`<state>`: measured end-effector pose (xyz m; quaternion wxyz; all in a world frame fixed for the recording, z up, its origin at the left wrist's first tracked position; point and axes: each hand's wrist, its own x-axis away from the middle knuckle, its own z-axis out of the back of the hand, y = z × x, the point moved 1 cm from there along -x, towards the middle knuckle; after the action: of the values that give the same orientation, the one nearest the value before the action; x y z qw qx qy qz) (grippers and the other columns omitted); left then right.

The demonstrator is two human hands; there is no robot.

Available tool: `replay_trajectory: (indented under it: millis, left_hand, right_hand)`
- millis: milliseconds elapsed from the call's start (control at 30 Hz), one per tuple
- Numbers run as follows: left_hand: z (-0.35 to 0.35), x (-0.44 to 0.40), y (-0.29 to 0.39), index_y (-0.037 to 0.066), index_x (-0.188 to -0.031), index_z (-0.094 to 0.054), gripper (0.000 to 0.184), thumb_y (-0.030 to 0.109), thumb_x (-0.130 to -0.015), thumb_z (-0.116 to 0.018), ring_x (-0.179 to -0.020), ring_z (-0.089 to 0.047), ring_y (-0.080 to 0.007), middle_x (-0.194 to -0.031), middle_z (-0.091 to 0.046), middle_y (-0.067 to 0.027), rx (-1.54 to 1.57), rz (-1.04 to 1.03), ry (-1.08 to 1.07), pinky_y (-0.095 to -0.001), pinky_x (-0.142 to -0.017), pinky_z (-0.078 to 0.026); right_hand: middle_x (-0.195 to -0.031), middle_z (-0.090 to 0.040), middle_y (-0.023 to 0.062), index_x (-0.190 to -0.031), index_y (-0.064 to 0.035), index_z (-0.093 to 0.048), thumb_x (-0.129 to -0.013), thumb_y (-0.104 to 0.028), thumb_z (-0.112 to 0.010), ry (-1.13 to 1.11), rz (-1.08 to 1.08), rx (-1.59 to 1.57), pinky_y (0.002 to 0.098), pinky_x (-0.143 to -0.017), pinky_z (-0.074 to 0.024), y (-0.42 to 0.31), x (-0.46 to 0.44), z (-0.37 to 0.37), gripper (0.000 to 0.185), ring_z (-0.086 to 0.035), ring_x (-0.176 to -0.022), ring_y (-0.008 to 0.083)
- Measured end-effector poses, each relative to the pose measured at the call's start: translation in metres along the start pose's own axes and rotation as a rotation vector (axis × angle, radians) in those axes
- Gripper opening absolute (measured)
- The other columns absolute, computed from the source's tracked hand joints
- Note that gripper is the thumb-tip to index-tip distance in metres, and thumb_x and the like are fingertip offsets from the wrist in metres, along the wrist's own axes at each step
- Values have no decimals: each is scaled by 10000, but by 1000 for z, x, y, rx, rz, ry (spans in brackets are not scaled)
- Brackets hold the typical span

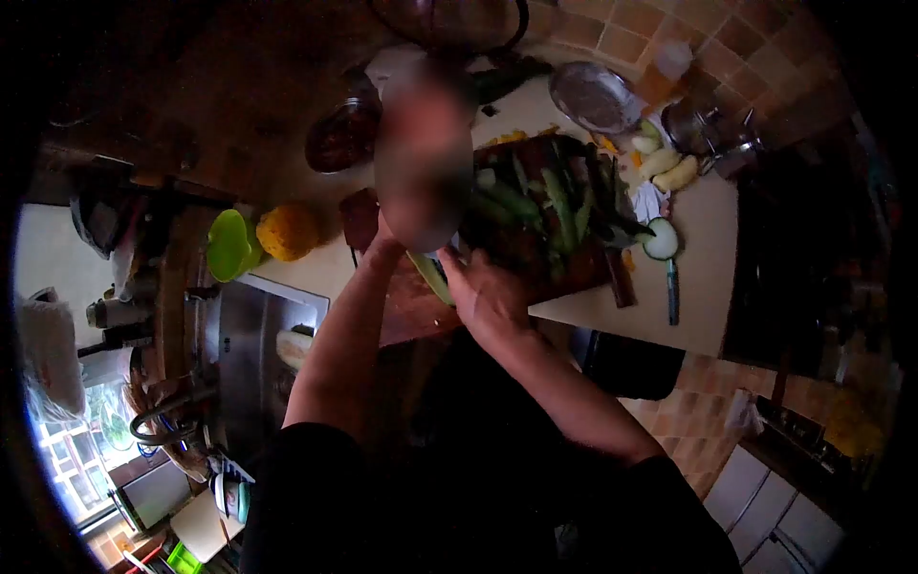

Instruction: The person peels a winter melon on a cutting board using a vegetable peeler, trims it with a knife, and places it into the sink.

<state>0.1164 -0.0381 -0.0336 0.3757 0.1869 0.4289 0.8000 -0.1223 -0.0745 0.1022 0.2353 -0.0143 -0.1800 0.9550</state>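
Note:
A blurred patch covers much of the area where my hands meet over the wooden cutting board (411,316). Of my left hand (385,237), only the part by the wrist shows; its fingers are hidden. My right hand (483,292) is closed, its fingertips running up to the patch, and what it grips is too unclear to name. A pale green vegetable strip (431,278) lies between the two hands, against my right fingers. Right of the hands, several long green vegetable pieces (564,206) cover the board.
A green bowl (229,246) and an orange-yellow round item (287,232) stand left. A jar (335,143) is behind. A metal plate (595,97), pale vegetable pieces (676,173), a cut round piece (660,239) and a green-handled tool (673,295) lie right. The sink (253,344) is lower left.

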Motion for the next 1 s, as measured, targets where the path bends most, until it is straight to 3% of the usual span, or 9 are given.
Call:
replay_trajectory:
  millis: [267,433,533,667,767,833,867,933,1000]
  left_hand:
    - [10,7,43,-6,-821,-697,349,322,-935,-657,-783,-643,-180,-798,-696,-104,-120,135,19,-366,-727,-509]
    - [12,26,27,50,-862,-745,347,386,-919,-682,-877,-695,-256,-885,-729,-141,-471,-391,130,-391,-781,-523]
    - [22,25,54,78,-861,-747,224,287,-928,-706,-905,-675,-201,-815,-705,-71,-523,-496,197,-343,-819,-520]
    - [25,38,49,39,-1016,-693,103,108,-945,-663,-969,-631,-163,-951,-681,-35,-87,-180,284,-305,-862,-514]
    - [18,103,14,24,-1230,-584,294,54,-940,-620,-1041,-623,-193,-1167,-644,-97,191,-90,476,-331,-932,-514]
    - [-7,155,85,39,-1332,-509,420,66,-927,-614,-1067,-632,-224,-1218,-616,-137,405,204,537,-352,-952,-518]
    - [-25,177,82,36,-1425,-391,592,101,-904,-664,-1148,-608,-263,-1322,-548,-178,404,117,443,-390,-984,-510]
    - [-47,187,104,41,-1580,-167,978,227,-852,-795,-1364,-461,-349,-1537,-338,-230,-22,-20,294,-499,-1089,-439]
    - [-57,174,119,52,-1610,-116,990,293,-898,-761,-1429,-390,-397,-1589,-272,-259,-296,-94,364,-482,-1121,-411]
  right_hand:
    - [-1160,-625,234,-1475,-186,-510,-937,-131,-564,-73,-150,-184,426,-671,-581,6,12,-11,544,-704,-801,378]
    - [-969,-623,192,-1488,-234,-498,-965,-194,-583,9,-41,62,441,-617,-558,15,50,-7,531,-681,-745,367]
    - [-912,-610,152,-1476,-237,-515,-926,-196,-631,97,-3,127,401,-540,-535,33,33,-7,564,-658,-644,329]
    - [-896,-610,128,-1475,-234,-516,-894,-173,-655,106,54,126,384,-495,-504,32,34,-3,601,-649,-620,289]
    - [-900,-617,134,-1476,-222,-513,-894,-157,-637,114,77,228,385,-500,-506,15,17,-1,599,-650,-622,276]
    - [-889,-622,151,-1450,-197,-531,-910,-155,-612,218,116,168,386,-514,-522,18,-5,-14,548,-661,-636,299]
    - [-882,-622,158,-1438,-189,-537,-916,-155,-603,240,129,143,392,-520,-526,18,-18,-14,527,-663,-641,308]
    - [-868,-622,170,-1414,-172,-550,-930,-154,-585,277,158,98,406,-532,-534,14,-42,-9,486,-667,-651,326]
    - [-848,-622,190,-1386,-148,-560,-948,-166,-569,188,163,75,428,-561,-551,10,-54,-2,438,-675,-668,352]
